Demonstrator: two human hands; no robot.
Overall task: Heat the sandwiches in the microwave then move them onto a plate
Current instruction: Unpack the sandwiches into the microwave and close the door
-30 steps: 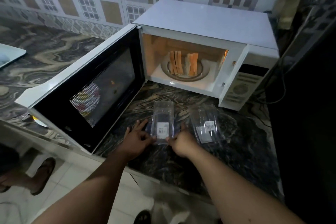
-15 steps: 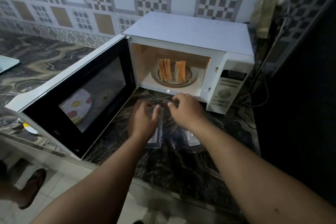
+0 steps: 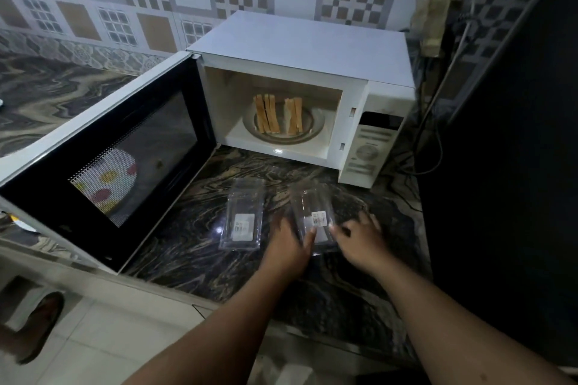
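1. The sandwiches (image 3: 279, 114) are standing on edge in two bunches on the glass turntable (image 3: 316, 128) inside the microwave (image 3: 300, 40), sitting there ready for heating, as I read it.
2. The microwave door (image 3: 103, 153) is hanging wide open to the left, so nothing is cooking yet; the door needs swinging shut before any heating can begin.
3. Two empty clear plastic packs are lying on the marbled counter (image 3: 194, 247) in front of the oven, probably the wrappers the sandwiches came out of.
4. The left pack (image 3: 242, 216) is lying alone, with no hand on it.
5. The left hand (image 3: 291, 248) and the right hand (image 3: 362, 239) are closing in on the right pack (image 3: 314, 217) from either side, fingers loosely spread. They are blurred, so I cannot tell whether either one is actually gripping the plastic.
6. My guess is that the person is tidying the packaging out of the way.
7. Half a second ago both hands were up near the oven mouth over the left pack; now they are lower and to the right, working at the other pack, and the oven's inside is looking dimmer than a second back.
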